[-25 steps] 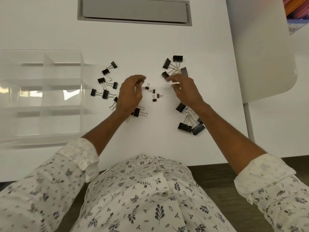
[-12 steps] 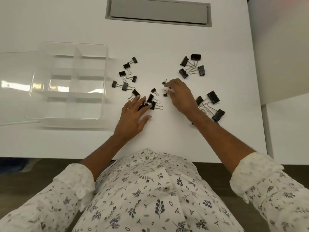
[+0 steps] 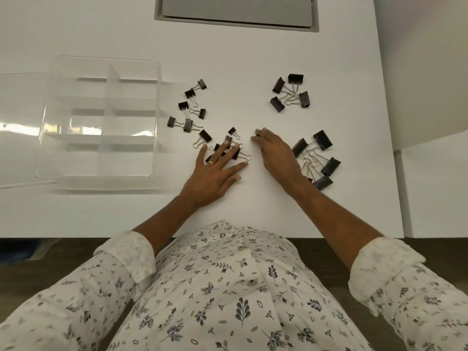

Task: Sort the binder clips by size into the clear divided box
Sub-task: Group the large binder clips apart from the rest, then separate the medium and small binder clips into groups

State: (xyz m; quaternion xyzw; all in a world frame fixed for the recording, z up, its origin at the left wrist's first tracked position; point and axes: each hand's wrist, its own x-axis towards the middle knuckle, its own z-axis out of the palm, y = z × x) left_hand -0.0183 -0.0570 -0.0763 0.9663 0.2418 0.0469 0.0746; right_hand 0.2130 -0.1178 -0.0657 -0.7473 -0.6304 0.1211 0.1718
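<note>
Sorting under way: a person in a leaf-print shirt (image 3: 228, 287) leans over black binder clips scattered on a white table (image 3: 253, 206). The left hand (image 3: 217, 171), w/ a ring (image 3: 211, 162), lies flat & spread wide, fingertips resting on some of the small clips (image 3: 231, 130) at centre. The right hand (image 3: 276, 155) sits palm-down just beside it, fingers bent to the tabletop. Something dark shows at its fingertips, but can't tell whether they pinch a clip. The med. clips (image 3: 188, 124) lie btwn the left hand & the clear divided box (image 3: 157, 97), at the table's left. Large clips form a near cluster (image 3: 321, 158) by the right wrist and a far cluster (image 3: 291, 93) beyond. A grey panel (image 3: 235, 11) sits at the far edge.
</note>
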